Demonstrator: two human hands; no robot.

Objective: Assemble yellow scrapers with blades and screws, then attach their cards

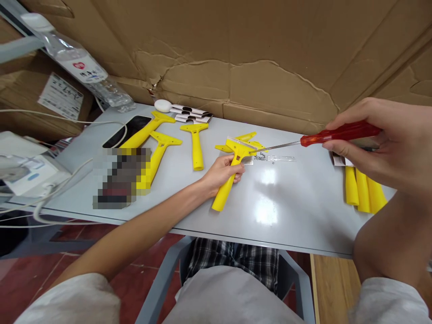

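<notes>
My left hand [222,174] is wrapped round the handle of a yellow scraper [225,191], whose wide head points away from me. A clear strip lies along the top of that head. In my right hand [374,139] is a screwdriver [340,133] with a red see-through handle, gripped between thumb and fingers. Its thin shaft reaches left, and the tip meets the right side of the scraper's head. Just behind the head lie yellow head pieces [251,136], partly hidden. Small dark screws [260,156] are heaped beside them, near a clear strip [281,158].
More yellow scrapers [196,148] lie to the left, by a dark phone [126,130] and a blurred-out item [121,180]. Several yellow handles [362,191] sit at right. A plastic bottle [81,63] leans at back left; cardboard [236,90] walls the rear. White cables [43,211] cross the left edge.
</notes>
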